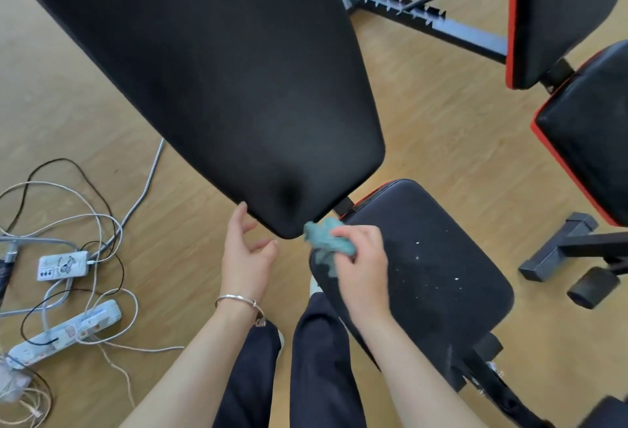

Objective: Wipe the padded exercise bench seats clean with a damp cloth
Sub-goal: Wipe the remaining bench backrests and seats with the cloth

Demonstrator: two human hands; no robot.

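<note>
Our hands work at the lower centre of the frame, apart from each other. Our left hand (pixel 246 257) holds nothing. Its fingers are relaxed, with one fingertip at the lower edge of the long black backrest pad (pixel 217 87), which runs from the upper left down to the centre. Our right hand (pixel 360 271) is bunched round a teal cloth (pixel 328 240) and presses it to the pad's bottom corner, just above the gap to the seat pad (pixel 424 268) at centre right (whether the cloth is damp we cannot tell).

We judge the step in hand to be wiping the backrest's lowest corner. The seat pad has white specks (pixel 416 244) scattered across its middle, so it looks unwiped. The next move, as we see it, calls for bringing the cloth right and down onto the seat. There we should spread it flatter for broad contact and sweep the specks toward an edge rather than smear them. A second bench (pixel 557 12) with red trim at the upper right likely needs wiping too. Cables and a power strip (pixel 68 332) lie on the floor at the lower left.
</note>
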